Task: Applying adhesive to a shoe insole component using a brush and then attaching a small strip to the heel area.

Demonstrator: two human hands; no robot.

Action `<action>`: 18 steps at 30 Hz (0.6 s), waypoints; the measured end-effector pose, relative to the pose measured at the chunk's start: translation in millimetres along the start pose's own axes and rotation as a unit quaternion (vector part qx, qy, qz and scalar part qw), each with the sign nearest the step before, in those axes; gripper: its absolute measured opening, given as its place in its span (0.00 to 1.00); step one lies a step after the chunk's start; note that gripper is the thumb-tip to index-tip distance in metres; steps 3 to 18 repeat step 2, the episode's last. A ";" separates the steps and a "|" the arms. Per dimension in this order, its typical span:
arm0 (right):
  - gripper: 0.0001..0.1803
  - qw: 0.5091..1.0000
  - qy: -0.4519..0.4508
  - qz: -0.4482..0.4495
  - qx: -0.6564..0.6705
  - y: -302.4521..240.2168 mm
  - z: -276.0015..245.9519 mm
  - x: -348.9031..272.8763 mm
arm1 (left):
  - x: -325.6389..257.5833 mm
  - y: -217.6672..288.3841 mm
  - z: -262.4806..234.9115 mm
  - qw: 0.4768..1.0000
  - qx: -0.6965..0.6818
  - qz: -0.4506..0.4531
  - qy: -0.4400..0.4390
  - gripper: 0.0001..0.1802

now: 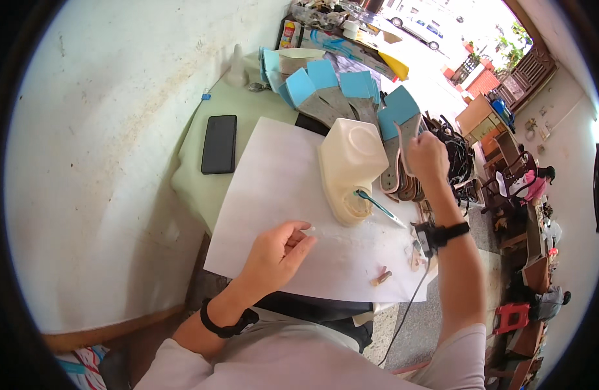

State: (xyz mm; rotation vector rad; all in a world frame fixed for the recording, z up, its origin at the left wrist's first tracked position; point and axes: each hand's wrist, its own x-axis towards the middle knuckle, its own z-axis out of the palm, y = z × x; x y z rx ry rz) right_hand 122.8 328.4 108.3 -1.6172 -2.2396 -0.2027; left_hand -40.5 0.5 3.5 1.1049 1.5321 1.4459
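Note:
My right hand (428,156) is closed on a thin, curved grey strip (404,148) with a pale edge, at the right end of the table. My left hand (278,255) hovers over the near part of the white sheet (260,195); its fingers are bent, thumb and forefinger apart, with nothing visible between them. Between the hands stands a cream plastic container (355,153) with a low open spout. A toothbrush-like brush (381,207) leans in that opening, its handle toward the right. Beyond the container, grey pieces with light-blue ends (302,87) lie fanned out.
A black phone (219,144) lies on the green cloth (189,172) near the left wall. Small brown scraps (381,277) rest by the sheet's front right. Dark straps (452,153) are heaped beyond my right hand. Other people (551,302) sit far right, near a red stool (511,319).

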 end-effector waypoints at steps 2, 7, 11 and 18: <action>0.21 1.000 -0.024 -0.003 -0.020 -17.6 14.3 3.6 | -0.6 -3.8 -6.0 1.000 0.002 -0.009 -0.015 0.19; 0.21 1.000 -0.024 -0.003 -0.020 -17.6 14.3 3.6 | -0.6 -3.8 -6.0 1.000 0.002 -0.009 -0.015 0.19; 0.21 1.000 -0.024 -0.003 -0.020 -17.6 14.3 3.6 | -0.6 -3.8 -6.0 1.000 0.002 -0.009 -0.015 0.19; 0.21 1.000 -0.024 -0.003 -0.020 -17.6 14.3 3.6 | -0.6 -3.8 -6.0 1.000 0.002 -0.009 -0.015 0.19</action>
